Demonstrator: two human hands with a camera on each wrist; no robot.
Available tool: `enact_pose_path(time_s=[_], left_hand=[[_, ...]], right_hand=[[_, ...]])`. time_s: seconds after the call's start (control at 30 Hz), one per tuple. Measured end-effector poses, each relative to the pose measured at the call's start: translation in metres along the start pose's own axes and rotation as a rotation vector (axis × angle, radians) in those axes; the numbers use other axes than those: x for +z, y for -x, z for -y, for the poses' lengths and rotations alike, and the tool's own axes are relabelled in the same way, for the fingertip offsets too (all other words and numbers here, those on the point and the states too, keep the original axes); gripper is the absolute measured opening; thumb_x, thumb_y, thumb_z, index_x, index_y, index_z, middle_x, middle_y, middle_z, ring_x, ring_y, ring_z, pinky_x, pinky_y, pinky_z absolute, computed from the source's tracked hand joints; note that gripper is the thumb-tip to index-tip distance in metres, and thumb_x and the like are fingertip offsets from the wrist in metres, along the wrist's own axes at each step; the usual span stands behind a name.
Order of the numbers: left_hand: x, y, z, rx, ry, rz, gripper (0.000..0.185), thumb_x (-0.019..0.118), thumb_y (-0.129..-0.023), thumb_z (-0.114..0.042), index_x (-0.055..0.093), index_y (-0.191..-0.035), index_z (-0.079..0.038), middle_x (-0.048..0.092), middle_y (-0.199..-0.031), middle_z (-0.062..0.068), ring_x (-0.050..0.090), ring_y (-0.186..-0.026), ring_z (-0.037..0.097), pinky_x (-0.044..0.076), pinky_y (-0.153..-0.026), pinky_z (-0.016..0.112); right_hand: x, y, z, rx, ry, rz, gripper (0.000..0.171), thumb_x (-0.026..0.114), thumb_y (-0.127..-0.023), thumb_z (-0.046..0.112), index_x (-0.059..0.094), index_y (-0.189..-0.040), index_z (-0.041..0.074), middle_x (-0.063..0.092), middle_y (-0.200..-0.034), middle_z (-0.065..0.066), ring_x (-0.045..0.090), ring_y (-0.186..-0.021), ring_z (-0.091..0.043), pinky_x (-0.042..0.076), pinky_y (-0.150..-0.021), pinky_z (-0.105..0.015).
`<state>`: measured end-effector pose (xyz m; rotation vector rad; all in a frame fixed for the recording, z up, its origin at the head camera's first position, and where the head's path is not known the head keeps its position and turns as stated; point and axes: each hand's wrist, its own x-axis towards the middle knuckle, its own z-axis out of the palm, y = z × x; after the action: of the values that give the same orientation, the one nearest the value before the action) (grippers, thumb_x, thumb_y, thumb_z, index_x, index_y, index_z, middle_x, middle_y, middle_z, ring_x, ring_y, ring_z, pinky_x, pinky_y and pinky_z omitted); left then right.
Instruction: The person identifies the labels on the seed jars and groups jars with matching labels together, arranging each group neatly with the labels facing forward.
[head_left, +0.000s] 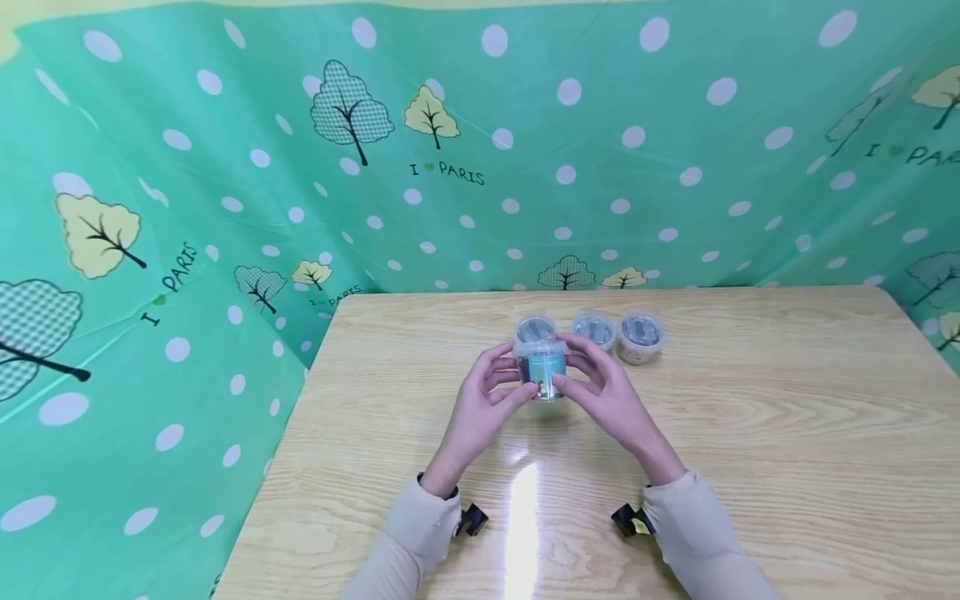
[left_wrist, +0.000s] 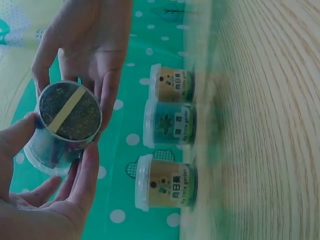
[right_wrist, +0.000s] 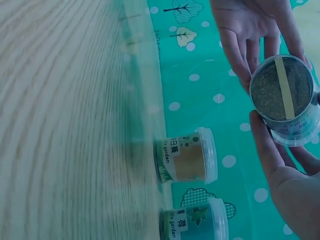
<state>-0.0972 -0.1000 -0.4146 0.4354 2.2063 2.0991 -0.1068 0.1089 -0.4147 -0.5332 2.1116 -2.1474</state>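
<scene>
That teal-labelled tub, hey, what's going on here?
A person's left grip and right grip hold a clear round plastic tub with a teal label above the pale wooden table. A pale strip crosses its dark base. Behind it, two tan-labelled plastic tubs and one green-labelled plastic tub stand in a row.

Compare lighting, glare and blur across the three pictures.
Head: bright, a white glare streak on the table, print on the held cup too small to read; left wrist: dimmer, a hazy green reflection on the table beside the standing cups; right wrist: also dim, similarly hazy.
</scene>
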Motion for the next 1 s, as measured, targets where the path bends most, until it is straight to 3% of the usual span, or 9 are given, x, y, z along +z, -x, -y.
enact_pose_path(time_s=[0.2,0.5,0.87,1.0], left_hand=[[0.002,0.005,-0.004,-0.027,-0.023,0.012,0.069,0.073,-0.091,-0.017,0.038,-0.150,-0.010,0.055,-0.130,0.015,0.058,-0.119,0.028,0.056,-0.096,0.033],[0.006,0.004,-0.003,-0.019,-0.060,0.014,0.068,0.074,-0.090,-0.016,0.039,-0.149,-0.010,0.056,-0.131,0.014,0.058,-0.120,0.030,0.053,-0.100,0.045],[0.011,0.003,-0.003,-0.011,-0.111,0.022,0.068,0.074,-0.091,-0.019,0.040,-0.149,-0.010,0.055,-0.132,0.009,0.058,-0.118,0.025,0.056,-0.096,0.033],[0.013,0.001,-0.003,0.001,-0.121,0.043,0.068,0.073,-0.091,-0.019,0.039,-0.150,-0.008,0.055,-0.132,0.010,0.058,-0.118,0.025,0.056,-0.096,0.035]], right_hand=[[0.002,0.003,-0.002,-0.011,0.109,-0.026,0.067,0.072,-0.090,0.007,0.040,-0.149,0.007,0.043,-0.145,-0.013,0.049,-0.125,-0.029,0.054,-0.095,-0.022],[-0.001,0.007,-0.002,-0.014,0.129,-0.069,0.067,0.076,-0.087,0.009,0.045,-0.145,0.004,0.048,-0.141,-0.010,0.054,-0.119,-0.025,0.055,-0.094,-0.023],[-0.006,0.011,-0.003,-0.012,0.126,-0.076,0.064,0.073,-0.089,0.007,0.044,-0.145,0.003,0.045,-0.145,-0.011,0.053,-0.117,-0.023,0.055,-0.094,-0.021],[-0.008,0.013,-0.001,0.002,0.118,-0.080,0.062,0.072,-0.090,0.007,0.044,-0.146,0.006,0.045,-0.145,-0.011,0.054,-0.117,-0.019,0.054,-0.094,-0.020]])
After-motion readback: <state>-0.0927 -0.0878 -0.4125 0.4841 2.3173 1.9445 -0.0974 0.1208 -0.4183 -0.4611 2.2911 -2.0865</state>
